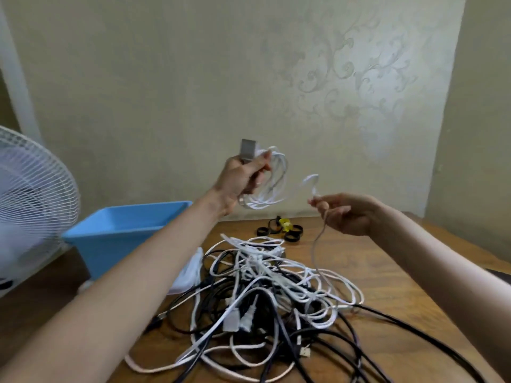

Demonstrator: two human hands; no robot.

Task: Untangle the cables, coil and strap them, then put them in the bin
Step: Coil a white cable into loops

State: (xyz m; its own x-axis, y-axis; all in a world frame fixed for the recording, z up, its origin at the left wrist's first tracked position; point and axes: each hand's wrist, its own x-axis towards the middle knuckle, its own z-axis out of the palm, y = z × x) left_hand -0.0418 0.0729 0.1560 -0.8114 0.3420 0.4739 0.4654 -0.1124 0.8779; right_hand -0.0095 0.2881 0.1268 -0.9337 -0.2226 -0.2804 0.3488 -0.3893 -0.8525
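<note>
Closest in, at 6 o'clock, there's the pile of black and white cables (271, 294) sprawled over the worktop (401, 286), and it's properly knotted. Above it the left grip (243, 175) is closed round a half-made white coil (272, 183) with a grey plug (247, 150) poking out the top. The right grip (348, 214), about 2 o'clock from the pile, pinches the same cable's loose tail (315, 252), which drops straight down into the mess. That tail is my worry. It looks like it runs through other loops, so a hard pull would probably cinch a knot tighter or drag the whole pile toward the edge. The coil's loops also look uneven and loosely held, so I reckon they could slide off and spring open if the left grip lets up to reach for a strap. The straps (282, 229) lie at 12 o'clock just past the pile. The blue bin (124, 230) sits at 10 o'clock, can't see its bottom from here. A white fan (33, 203) stands out at 9, and a swinging cable end could snag its grille.
</note>
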